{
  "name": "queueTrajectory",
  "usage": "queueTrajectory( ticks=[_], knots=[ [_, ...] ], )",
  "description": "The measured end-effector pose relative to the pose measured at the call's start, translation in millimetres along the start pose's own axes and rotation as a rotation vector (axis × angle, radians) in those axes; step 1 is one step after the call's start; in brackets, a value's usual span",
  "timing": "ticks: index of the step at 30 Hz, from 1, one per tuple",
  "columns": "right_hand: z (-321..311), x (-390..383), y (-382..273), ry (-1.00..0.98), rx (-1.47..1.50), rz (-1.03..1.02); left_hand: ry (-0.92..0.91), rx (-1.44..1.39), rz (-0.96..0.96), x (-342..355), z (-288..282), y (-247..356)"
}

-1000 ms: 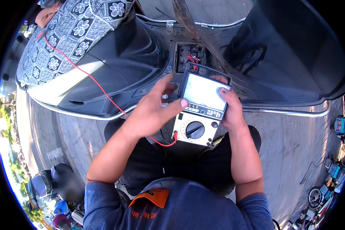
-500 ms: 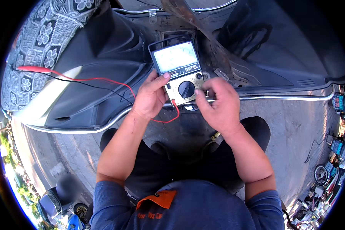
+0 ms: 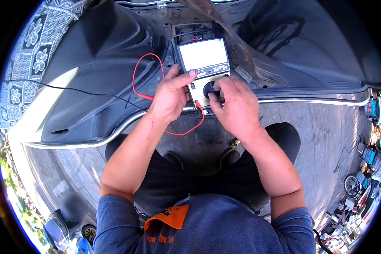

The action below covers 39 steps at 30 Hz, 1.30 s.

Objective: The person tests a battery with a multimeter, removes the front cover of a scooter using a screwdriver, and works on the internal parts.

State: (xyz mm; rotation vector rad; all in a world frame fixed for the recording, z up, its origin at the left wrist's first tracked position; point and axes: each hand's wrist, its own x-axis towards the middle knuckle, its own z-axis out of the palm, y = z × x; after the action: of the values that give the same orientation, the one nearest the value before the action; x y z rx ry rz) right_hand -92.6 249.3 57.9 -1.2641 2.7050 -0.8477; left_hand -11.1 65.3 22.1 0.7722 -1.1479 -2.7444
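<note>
An analog multimeter [image 3: 203, 55] with a white display face, dark upper frame and pale lower panel is held by my left hand [image 3: 170, 95], whose thumb presses on its front. My right hand [image 3: 237, 103] pinches the round black selector knob [image 3: 208, 89] between thumb and fingers, partly covering it. A red test lead [image 3: 181, 133] leaves a jack at the meter's bottom edge and passes under my left wrist. Beyond that hand, a red loop [image 3: 133, 76] arches over the dark panel, ending in a thicker red piece beside my wrist. A black lead [image 3: 84, 92] runs off leftward.
Dark scooter body panels [image 3: 114, 80] with a silver trim edge [image 3: 326, 100] spread across the front. An opening [image 3: 193, 30] lies behind the meter. Patterned grey fabric [image 3: 38, 59] covers the far left. Parts and wheels [image 3: 352, 186] crowd the right rim, past the grey floor [image 3: 321, 139].
My right thumb and fingers have closed onto the knob. The meter has shifted slightly right and up in view. The red probe has slid off the fabric, and its lead now loops near my left hand.
</note>
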Motion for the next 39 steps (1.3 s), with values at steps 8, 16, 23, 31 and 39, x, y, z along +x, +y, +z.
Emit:
queueTrajectory(
  ticks=[8,16,23,31,39],
  knots=[
    [-4.9,6.5,16.0,-0.018,0.014,-0.277,0.016,-0.026,-0.009,0.6,0.0,-0.5],
    [-6.6,13.3,30.3,-0.005,0.069,-0.403,-0.013,-0.033,-0.024,3.8,0.8,1.1],
    [-5.9,10.8,26.4,0.009,0.1,-0.348,0.005,-0.03,-0.029,6.1,1.5,-0.4],
    [-6.4,9.9,22.1,0.018,0.048,-0.319,0.031,-0.011,-0.043,4.1,3.3,1.0],
    [-4.7,10.3,24.1,0.085,0.192,-0.332,0.015,-0.042,-0.002,0.4,9.1,3.2]
  ],
)
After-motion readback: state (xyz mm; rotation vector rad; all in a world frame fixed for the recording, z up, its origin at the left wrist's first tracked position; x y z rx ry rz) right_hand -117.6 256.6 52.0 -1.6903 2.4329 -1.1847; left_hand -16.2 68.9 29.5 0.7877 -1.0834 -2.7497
